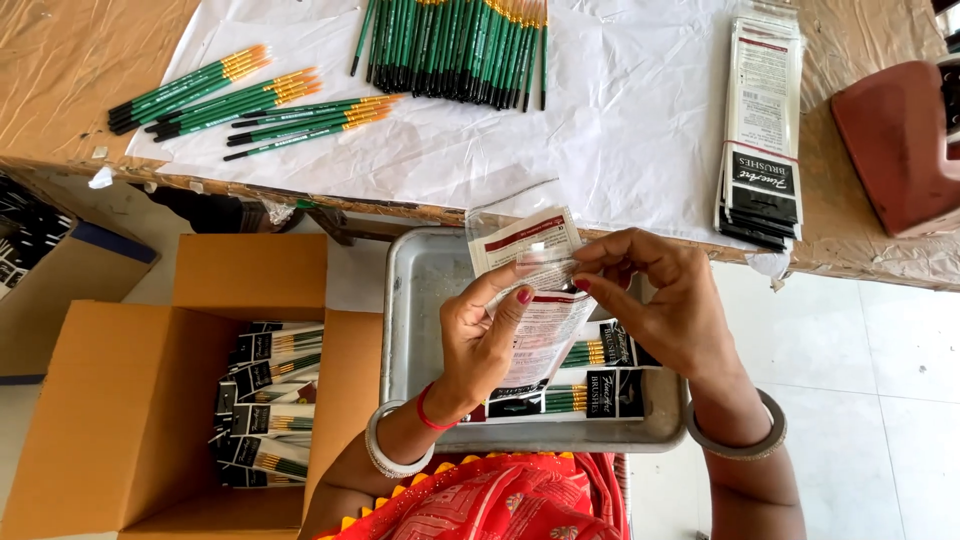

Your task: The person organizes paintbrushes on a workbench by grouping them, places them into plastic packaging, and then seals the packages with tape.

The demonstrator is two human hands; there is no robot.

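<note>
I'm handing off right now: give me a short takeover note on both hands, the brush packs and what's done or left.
Left hand and right hand together pinch one clear brush pouch with its printed card, above the metal tray.
Done: filled packs lie in the tray; more fill the cardboard box to the left.
Left: loose green paintbrushes and small sorted groups on the white paper, plus a stack of empty pouches on the table's right.
Whether the held pouch contains brushes is unclear.
</note>
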